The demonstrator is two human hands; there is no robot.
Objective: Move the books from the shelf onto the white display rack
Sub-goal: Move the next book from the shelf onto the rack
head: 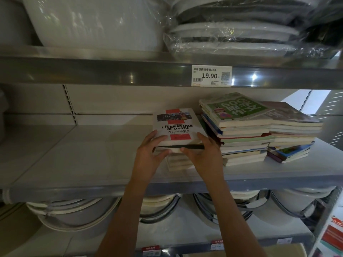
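two hands work the left-most stack (179,154) of books on the middle shelf (74,164). the top book (175,127), a white and red cover reading "literature of classic", sits slightly raised over a dark-edged book beneath it. the left hand (148,158) grips the stack's left near corner, fingers curled over the top cover and thumb under the front edge. the right hand (204,156) grips the right near corner the same way, thumb pressed against the front edge. several lower books lie flat below the gripped ones.

just beside, to the right, stand two taller stacks (246,134), the nearer topped by a green cover, untouched. basins fill the shelf above and the one below; a price tag (211,76) hangs on the upper rail.

step in hand, by judgement: picking up the upper books of the left stack. none has left the shelf yet, so most of the task is outstanding. the white display rack is not in view. the next move calls for a level lift clear of the lower books, then a turn to locate the rack.
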